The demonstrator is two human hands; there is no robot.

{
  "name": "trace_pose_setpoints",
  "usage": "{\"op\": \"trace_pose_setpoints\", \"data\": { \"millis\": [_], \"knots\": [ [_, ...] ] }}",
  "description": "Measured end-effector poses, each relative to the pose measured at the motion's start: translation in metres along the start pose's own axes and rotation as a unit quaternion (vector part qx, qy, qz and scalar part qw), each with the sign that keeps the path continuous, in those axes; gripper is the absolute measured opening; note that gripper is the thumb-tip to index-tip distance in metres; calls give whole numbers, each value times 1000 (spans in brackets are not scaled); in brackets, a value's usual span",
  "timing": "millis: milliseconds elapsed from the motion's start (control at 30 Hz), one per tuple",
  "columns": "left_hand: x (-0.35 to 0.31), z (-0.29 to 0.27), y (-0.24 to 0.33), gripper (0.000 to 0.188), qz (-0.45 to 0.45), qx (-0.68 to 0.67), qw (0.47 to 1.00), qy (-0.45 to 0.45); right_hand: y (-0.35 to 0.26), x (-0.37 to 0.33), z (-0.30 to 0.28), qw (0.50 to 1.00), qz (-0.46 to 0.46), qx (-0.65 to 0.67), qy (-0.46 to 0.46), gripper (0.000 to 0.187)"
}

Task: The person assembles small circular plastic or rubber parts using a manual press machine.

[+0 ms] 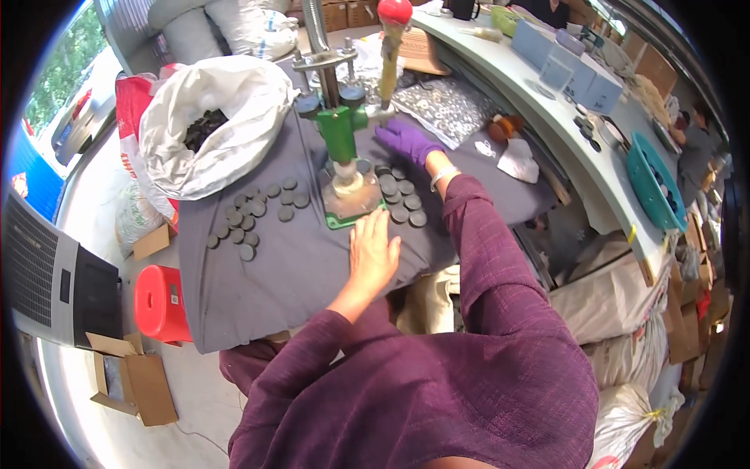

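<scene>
A green hand press point(341, 139) stands on the cloth-covered table in front of me, with a pale round die point(346, 181) under its ram. My left hand point(371, 252) is bare, fingers stretched forward, the tips at the near edge of the press's green-rimmed base point(353, 222); no held thing shows. In a purple glove, my right hand point(408, 142) reaches beside the press body with its fingers extended and apart. Dark round discs point(400, 195) lie right of the base, and more discs point(246, 213) are scattered to its left. The press lever point(388, 69) rises behind the glove, topped by a red ball point(394, 11).
A white sack point(262, 102) holding dark pieces stands at the left. Many small rings lie on a plastic sheet point(445, 105) beyond my right hand. A red stool point(158, 301) is beside the table. A long bench point(500, 66) on the right bears a teal basket point(650, 184).
</scene>
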State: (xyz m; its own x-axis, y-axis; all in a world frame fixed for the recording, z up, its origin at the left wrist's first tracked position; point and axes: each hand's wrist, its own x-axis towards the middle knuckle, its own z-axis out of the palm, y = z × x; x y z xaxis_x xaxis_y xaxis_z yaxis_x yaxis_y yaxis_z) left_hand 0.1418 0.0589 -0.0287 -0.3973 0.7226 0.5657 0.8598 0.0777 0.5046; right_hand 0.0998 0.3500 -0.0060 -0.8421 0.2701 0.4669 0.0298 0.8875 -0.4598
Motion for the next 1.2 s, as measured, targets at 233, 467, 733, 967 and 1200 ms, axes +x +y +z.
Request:
{"op": "trace_pose_setpoints", "data": {
  "millis": [233,467,733,967,1200],
  "knots": [
    [-1,-9,-11,58,-34,8,999,14,-52,-21,10,982,-61,70,-167,33],
    [0,-2,4,78,-57,60,995,-60,-71,-70,-1,987,-101,47,-119,34],
    [3,27,48,91,-152,100,974,-135,-69,-95,-8,980,-126,1,-157,27],
    [-66,67,116,79,0,-124,972,-201,-116,-263,-77,976,-23,-204,-68,28],
    [-86,54,112,44,118,-253,926,-255,-162,-382,-108,870,457,101,154,27]
  ]
}}
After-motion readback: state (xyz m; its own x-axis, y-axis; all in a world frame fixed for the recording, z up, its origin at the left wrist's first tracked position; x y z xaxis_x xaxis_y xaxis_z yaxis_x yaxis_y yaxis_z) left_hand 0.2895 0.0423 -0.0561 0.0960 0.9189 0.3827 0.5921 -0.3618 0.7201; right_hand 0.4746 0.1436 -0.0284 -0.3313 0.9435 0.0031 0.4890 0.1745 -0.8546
